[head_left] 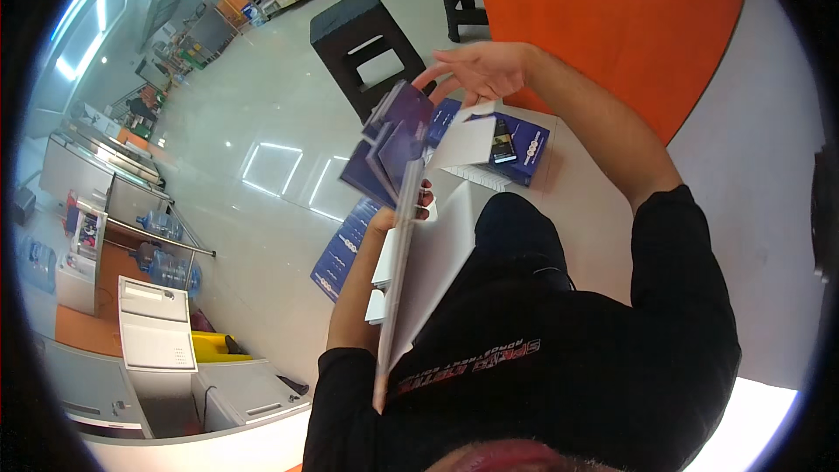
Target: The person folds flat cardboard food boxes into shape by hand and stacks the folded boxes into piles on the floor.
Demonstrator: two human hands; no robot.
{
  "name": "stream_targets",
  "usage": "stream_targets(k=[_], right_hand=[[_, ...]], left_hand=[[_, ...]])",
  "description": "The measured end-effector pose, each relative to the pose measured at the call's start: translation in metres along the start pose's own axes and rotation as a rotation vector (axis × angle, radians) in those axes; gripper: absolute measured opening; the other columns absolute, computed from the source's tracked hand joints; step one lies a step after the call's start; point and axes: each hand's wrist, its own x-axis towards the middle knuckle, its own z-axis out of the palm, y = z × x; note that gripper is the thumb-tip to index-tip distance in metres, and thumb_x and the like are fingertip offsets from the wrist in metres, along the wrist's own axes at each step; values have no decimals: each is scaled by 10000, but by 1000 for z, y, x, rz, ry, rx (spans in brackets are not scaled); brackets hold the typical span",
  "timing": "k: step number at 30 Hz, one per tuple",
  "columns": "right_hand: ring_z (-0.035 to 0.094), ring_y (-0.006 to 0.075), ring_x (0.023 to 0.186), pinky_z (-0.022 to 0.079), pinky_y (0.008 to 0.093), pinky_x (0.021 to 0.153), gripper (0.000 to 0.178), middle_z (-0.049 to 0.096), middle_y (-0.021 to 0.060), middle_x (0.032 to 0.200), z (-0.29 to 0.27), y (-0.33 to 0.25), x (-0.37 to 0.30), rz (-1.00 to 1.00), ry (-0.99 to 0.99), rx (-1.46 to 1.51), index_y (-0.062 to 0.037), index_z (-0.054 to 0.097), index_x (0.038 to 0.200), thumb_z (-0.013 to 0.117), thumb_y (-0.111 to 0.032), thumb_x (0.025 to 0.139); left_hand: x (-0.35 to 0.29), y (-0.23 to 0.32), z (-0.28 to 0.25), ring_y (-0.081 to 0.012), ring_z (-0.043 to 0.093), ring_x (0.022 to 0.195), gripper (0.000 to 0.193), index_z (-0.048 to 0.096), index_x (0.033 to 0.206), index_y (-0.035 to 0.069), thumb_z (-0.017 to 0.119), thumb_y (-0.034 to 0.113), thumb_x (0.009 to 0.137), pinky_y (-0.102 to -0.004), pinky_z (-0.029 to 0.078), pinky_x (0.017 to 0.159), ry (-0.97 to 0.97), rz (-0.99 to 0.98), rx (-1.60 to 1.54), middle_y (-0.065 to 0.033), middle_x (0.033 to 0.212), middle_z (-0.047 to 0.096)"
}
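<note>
Against my front stands a partly folded piece of cardboard (442,253), white on its broad face, with its long edge toward me. Dark blue-purple flaps (395,144) fan out at its far end, somewhat blurred. My left hand (426,199) is wrapped around the cardboard near these flaps; a few curled fingers show past the edge, and the rest is hidden behind it. Small white tabs (382,269) stick out beside my left forearm. My right hand (482,70) is raised just beyond the flaps, fingers spread, holding nothing.
Flat blue printed cardboard (336,258) lies on the floor at left. More blue cardboard (531,144) lies ahead, with a phone (504,142) and a white sheet (465,142) on it. A black stool (367,48) stands beyond; an orange panel (612,17) rises at right.
</note>
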Motion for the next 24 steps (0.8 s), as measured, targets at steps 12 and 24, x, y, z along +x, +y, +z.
stream_targets(k=[12, 24], right_hand=[[667, 177, 1127, 585, 323, 918, 772, 599, 139, 1359, 53, 64, 29, -623, 240, 517, -59, 372, 1559, 772, -244, 925], [641, 210, 1163, 509, 340, 1008, 608, 657, 158, 1299, 31, 23, 14, -318, 245, -161, -25, 570, 1445, 762, -158, 883]], left_hand=[[30, 6, -35, -311, 596, 1173, 557, 445, 1480, -15, 493, 359, 1070, -420, 547, 905, -404, -99, -286, -184, 1312, 561], [-25, 130, 29, -231, 660, 1201, 669, 560, 1409, -31, 811, 83, 799, -376, 524, 1054, 333, -106, 699, -138, 1331, 666]])
